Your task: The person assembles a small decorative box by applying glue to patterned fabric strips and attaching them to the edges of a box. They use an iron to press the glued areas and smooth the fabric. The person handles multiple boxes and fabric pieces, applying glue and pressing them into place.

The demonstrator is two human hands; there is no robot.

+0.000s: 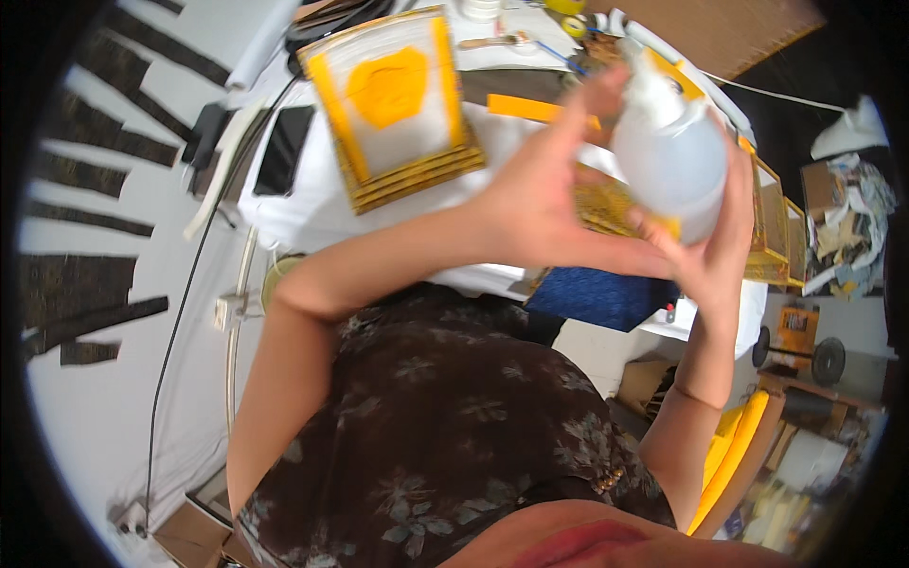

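My right hand (714, 248) grips a translucent white plastic bottle (671, 167) with a white top (650, 92), raised above the table and tilted. My left hand (547, 192) is at the bottle's left side, thumb and fingers spread wide. Its blurred fingertips come close to the white top, and its thumb reaches towards my right thumb; whether it grips the bottle is unclear. Behind my left forearm lies a stack of yellow-edged panels (405, 153). An orange-yellow patch (388, 86) lies on the uppermost white panel, between two yellow side strips.
A dark phone (284, 151) lies left on the white-covered table (273, 220). An orange-yellow strip (529, 108), a brush (490, 42) and a tape roll (574, 27) are farther back. A dark blue piece (603, 298) is at the near edge; yellow-edged boxes (774, 220) stand right.
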